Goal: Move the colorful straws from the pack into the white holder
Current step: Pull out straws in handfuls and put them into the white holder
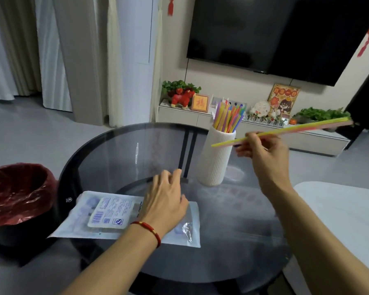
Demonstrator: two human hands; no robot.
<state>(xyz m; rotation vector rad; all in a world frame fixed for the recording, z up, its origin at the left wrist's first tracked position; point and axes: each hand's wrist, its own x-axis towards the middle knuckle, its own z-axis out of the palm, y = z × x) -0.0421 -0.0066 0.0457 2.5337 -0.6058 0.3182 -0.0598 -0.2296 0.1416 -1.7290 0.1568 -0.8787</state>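
The right hand (262, 150) pinches a few straws (285, 130) in its grip, holding them nearly level in the air just beside the holder (216, 158), which stands on the glass counter (115, 158) already full of straws. The left hand (166, 201) rests relaxed, grip released, on the flat pack (107, 213).

A round glass table (119, 158) is being seen from above. A bin lined with a red bag (17, 192) is standing beside it on the left. A dark television (275, 33) is mounted on the far wall, above a low cabinet (179, 116) where a red toy animal (182, 99), potted greenery (322, 113) and what may be small figurines are displayed. Pale curtains (51, 54) are hanging at left.
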